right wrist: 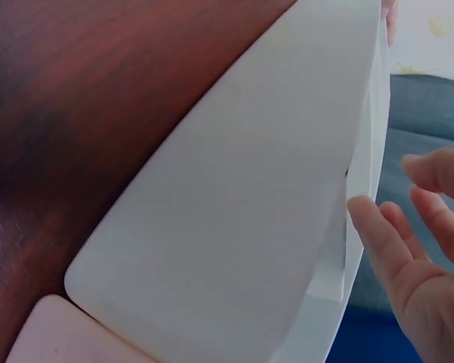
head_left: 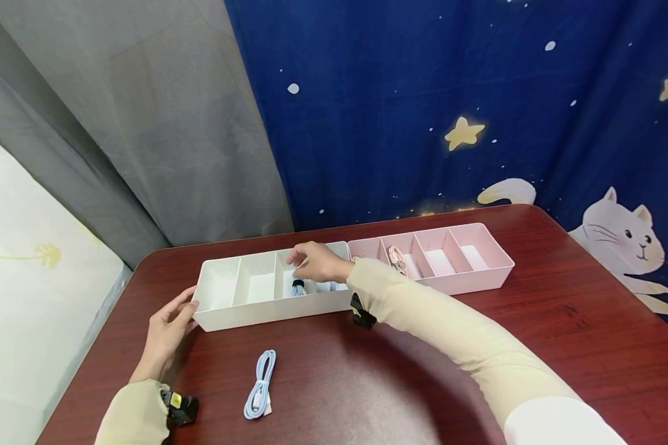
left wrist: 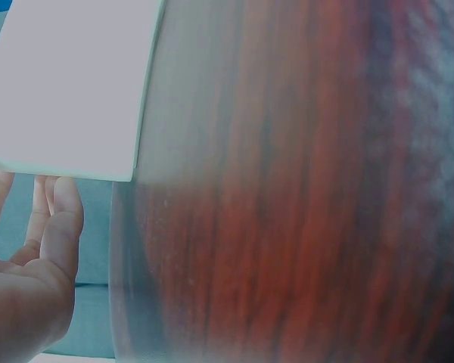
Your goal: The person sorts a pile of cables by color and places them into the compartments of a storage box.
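A white divided organizer box (head_left: 278,311) lies lengthwise on the table. At its left end my left hand (head_left: 169,324) touches the outside of the end wall; the left wrist view shows the fingers (left wrist: 62,227) fairly straight against it. My right hand (head_left: 318,262) is over the box's third compartment from the left, fingers parted with nothing between them in the right wrist view. Just under those fingertips, a light blue cable bundle with a black tie (head_left: 297,287) stands in that compartment. Another coiled light blue cable (head_left: 260,384) lies on the table in front.
A pink divided box (head_left: 467,281) adjoins the white box's right end, with a coiled pink cable (head_left: 398,259) in one compartment. The right forearm passes over the table (head_left: 579,334). Grey and blue curtains hang behind the far edge.
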The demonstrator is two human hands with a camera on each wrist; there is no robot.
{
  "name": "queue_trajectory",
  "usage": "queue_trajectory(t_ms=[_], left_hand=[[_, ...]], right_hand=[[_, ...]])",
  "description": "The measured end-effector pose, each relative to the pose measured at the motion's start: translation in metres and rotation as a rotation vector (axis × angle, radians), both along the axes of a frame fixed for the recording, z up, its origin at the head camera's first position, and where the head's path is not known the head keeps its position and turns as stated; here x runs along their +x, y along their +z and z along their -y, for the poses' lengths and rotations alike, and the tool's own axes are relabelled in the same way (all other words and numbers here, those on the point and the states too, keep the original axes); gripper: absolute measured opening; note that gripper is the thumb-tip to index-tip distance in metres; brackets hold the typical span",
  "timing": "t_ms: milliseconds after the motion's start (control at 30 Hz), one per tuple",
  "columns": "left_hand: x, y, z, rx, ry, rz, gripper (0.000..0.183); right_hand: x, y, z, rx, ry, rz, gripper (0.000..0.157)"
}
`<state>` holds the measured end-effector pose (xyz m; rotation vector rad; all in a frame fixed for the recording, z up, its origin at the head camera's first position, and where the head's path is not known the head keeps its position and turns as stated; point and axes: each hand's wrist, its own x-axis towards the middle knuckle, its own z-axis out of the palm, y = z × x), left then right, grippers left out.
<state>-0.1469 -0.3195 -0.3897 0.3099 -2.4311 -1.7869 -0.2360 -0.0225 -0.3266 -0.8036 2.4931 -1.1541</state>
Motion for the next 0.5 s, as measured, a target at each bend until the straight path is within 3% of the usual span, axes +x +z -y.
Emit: queue_trajectory(t_ms=[500], left_hand=[[0.0, -0.001, 0.0, 0.022, 0.013, 0.005, 0.05]], right_hand=[[0.025, 0.0, -0.004, -0.086, 0.074, -0.017, 0.025]])
